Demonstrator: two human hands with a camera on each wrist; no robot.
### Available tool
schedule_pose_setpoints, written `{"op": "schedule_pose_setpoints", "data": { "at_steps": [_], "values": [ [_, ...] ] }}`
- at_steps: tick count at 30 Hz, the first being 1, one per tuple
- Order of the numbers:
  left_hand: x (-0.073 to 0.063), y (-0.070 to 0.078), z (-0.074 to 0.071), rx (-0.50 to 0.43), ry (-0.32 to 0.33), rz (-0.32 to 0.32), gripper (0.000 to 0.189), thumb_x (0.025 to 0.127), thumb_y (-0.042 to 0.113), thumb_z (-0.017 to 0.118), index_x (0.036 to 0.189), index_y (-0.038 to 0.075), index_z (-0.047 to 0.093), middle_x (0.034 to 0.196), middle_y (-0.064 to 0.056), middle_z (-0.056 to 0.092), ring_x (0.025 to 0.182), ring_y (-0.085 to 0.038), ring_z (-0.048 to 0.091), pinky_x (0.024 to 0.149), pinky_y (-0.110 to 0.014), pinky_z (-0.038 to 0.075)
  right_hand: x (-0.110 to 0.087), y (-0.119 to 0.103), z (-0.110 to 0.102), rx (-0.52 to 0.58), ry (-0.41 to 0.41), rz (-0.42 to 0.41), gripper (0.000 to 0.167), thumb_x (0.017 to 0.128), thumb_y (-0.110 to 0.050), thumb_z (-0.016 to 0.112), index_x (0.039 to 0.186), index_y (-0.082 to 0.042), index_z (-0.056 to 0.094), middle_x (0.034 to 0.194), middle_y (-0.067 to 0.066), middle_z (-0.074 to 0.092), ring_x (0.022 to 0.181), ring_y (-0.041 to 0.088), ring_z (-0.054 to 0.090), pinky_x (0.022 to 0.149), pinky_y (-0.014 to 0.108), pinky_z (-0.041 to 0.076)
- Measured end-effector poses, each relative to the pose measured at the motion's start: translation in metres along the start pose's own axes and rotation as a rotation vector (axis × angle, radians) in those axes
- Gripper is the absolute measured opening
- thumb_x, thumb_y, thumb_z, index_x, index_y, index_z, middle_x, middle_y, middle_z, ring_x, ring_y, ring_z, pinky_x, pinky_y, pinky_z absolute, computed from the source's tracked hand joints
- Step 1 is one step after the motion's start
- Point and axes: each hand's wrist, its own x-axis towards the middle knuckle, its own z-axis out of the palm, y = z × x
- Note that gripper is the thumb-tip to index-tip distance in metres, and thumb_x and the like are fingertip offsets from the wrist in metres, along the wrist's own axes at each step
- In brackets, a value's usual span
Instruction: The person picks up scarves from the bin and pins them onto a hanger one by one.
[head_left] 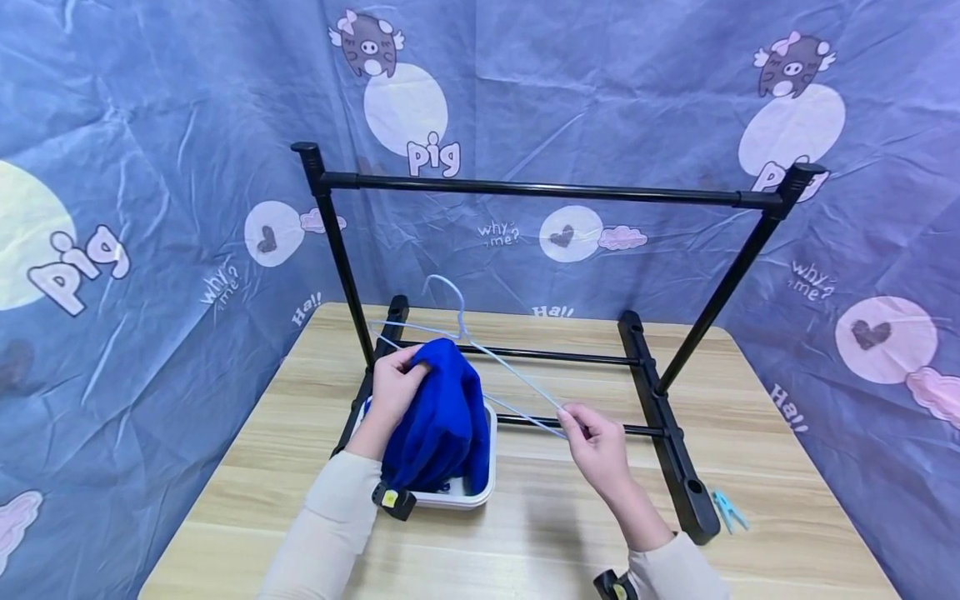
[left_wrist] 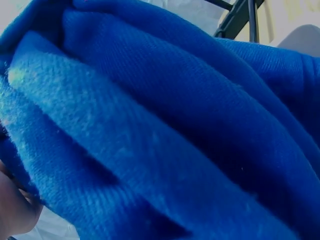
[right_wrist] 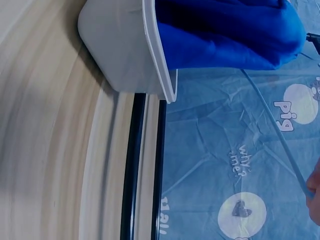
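Note:
A bunched blue cloth (head_left: 442, 417) rises out of a white basin (head_left: 491, 467); its upper edge is pinched by my left hand (head_left: 395, 387). Folds of the cloth fill most of the left wrist view. With thumb and fingers, my right hand (head_left: 600, 442) grips the right end of a pale blue clothes hanger (head_left: 517, 372). The hanger's hook (head_left: 450, 283) points up, and its left part passes behind the cloth. In the right wrist view, one hanger arm (right_wrist: 272, 117) runs from the cloth to the fingers. What kind of garment the cloth is cannot be made out.
A black rack stands on the wooden table (head_left: 285, 450), with a top bar (head_left: 540, 191), two posts and two feet. Near its right foot (head_left: 675, 467) lies a light blue clothespin (head_left: 729, 510). A blue patterned curtain (head_left: 525, 100) hangs behind and at both sides.

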Motion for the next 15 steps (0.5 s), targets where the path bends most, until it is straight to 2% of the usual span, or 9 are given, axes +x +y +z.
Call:
{"op": "schedule_pose_setpoints", "data": {
  "at_steps": [5,9,15],
  "values": [
    [0.001,0.001,0.002,0.010,0.032,0.031,0.018,0.074,-0.011,0.056,0.092,-0.014,0.061,0.090,-0.025,0.060,0.077,-0.007,0.056,0.071,-0.018,0.042,0.005,-0.016,-0.002,0.069,-0.068,0.030,0.021,0.069,0.020,0.055,0.067,-0.001,0.058,0.050,-0.004,0.040,0.041,0.002,0.031,0.034,0.015,0.024],
    [0.001,0.003,0.003,0.019,0.052,0.051,0.014,0.072,-0.013,0.055,0.084,-0.014,0.062,0.082,-0.023,0.061,0.069,-0.007,0.054,0.063,-0.016,0.041,0.009,-0.029,-0.003,0.092,-0.120,0.056,0.020,0.069,0.022,0.054,0.066,0.002,0.057,0.049,-0.003,0.038,0.042,0.002,0.030,0.035,0.016,0.024],
    [0.004,-0.001,0.004,-0.013,0.071,0.060,0.007,0.072,-0.011,0.056,0.075,-0.011,0.062,0.068,-0.005,0.059,0.058,-0.005,0.047,0.055,-0.017,0.037,0.011,-0.034,-0.005,0.107,-0.172,0.112,0.018,0.072,0.020,0.052,0.065,0.003,0.056,0.050,-0.004,0.039,0.044,0.000,0.031,0.036,0.017,0.026]
  ]
}}
